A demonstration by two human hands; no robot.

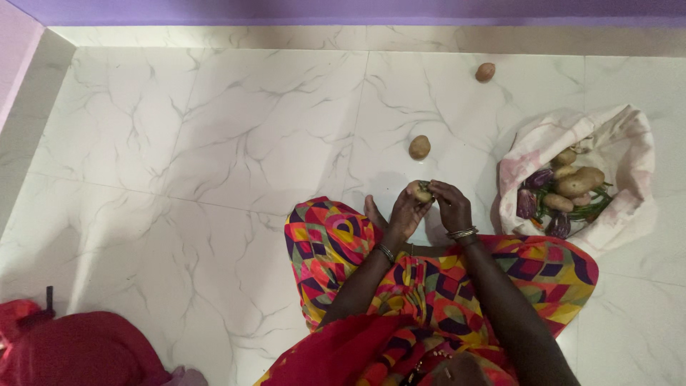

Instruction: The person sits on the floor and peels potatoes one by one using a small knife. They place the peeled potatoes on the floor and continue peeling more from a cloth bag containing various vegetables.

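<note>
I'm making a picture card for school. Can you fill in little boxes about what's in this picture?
Place: white marble floor, purple wall edge
Left hand: holds a potato
Right hand: fingers on the same potato
Loose on floor: brown potato, farther potato
Cloth bag: open, with potatoes, purple eggplants, green beans
Clothing: bright patterned dress, bangles on both wrists
Corner: red cloth

1. We see a floor [214,129] of glossy white marble-look tiles with grey veins.
2. We see a purple wall [343,11] along the top edge.
3. We note soft, even light with faint reflections on the tiles.
</note>
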